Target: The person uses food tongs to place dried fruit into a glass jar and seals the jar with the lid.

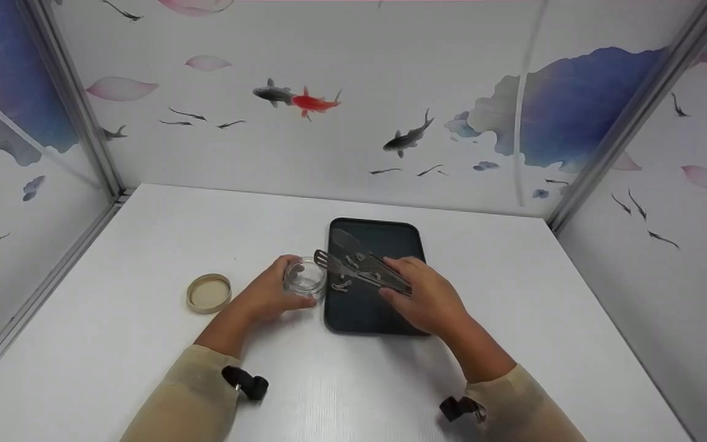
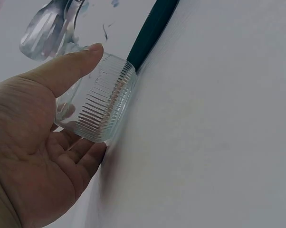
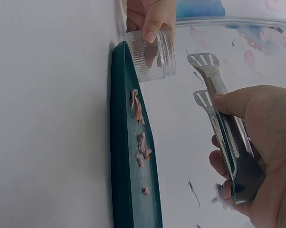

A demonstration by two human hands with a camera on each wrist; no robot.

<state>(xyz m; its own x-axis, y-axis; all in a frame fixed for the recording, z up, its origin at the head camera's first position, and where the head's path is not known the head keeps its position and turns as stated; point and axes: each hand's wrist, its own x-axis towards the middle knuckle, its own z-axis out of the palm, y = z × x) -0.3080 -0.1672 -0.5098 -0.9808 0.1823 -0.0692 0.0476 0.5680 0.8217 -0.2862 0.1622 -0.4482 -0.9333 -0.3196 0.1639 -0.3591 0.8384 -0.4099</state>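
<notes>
My left hand (image 1: 270,291) grips a clear ribbed glass jar (image 2: 98,102) at the left edge of a dark green tray (image 1: 375,313). The jar stands upright on the table with its mouth uncovered. Over the tray, my right hand (image 1: 430,291) holds metal serving tongs (image 3: 226,128) with slotted tips. Their two arms are spread apart, and nothing shows between the tips. Several small pinkish, curled strips (image 3: 137,107) lie scattered on the tray. In the head view the tongs partly hide them. The left wrist view shows something pale brown low in the jar, too blurred to tell.
A round beige lid (image 1: 208,293) lies on the white table (image 1: 304,380), left of my left hand. White panels (image 1: 329,159) printed with fish and petals wall in the back and both sides of the table.
</notes>
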